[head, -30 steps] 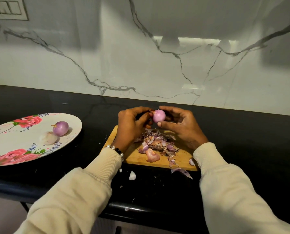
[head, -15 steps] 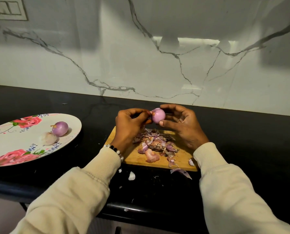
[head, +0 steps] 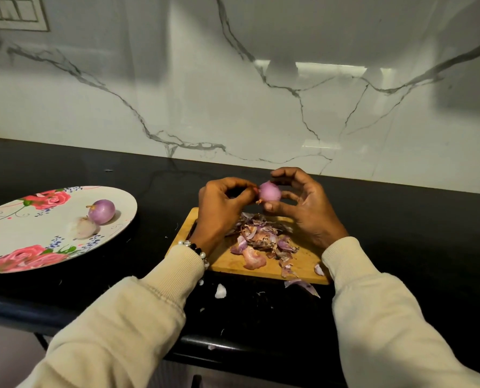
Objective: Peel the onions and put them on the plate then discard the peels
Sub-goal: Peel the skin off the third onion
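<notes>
A small pink-purple onion (head: 270, 191) is held above the wooden cutting board (head: 306, 264). My right hand (head: 306, 208) grips it between thumb and curled fingers. My left hand (head: 222, 208) pinches a bit of reddish skin at the onion's left end. A heap of purple peels (head: 261, 239) lies on the board under both hands. On the flowered plate (head: 15, 236) at the left sit a peeled purple onion (head: 101, 210) and a pale one (head: 82, 227) touching it.
The board lies on a black counter (head: 401, 233) in front of a white marble wall. Loose peel scraps (head: 303, 285) and a white fragment (head: 220, 291) lie on the counter just before the board. The counter's front edge runs below my sleeves.
Both hands have lifted the onion slightly higher above the board. The right hand's fingers have opened out more around the onion, and the left thumb and finger still pull at its end.
</notes>
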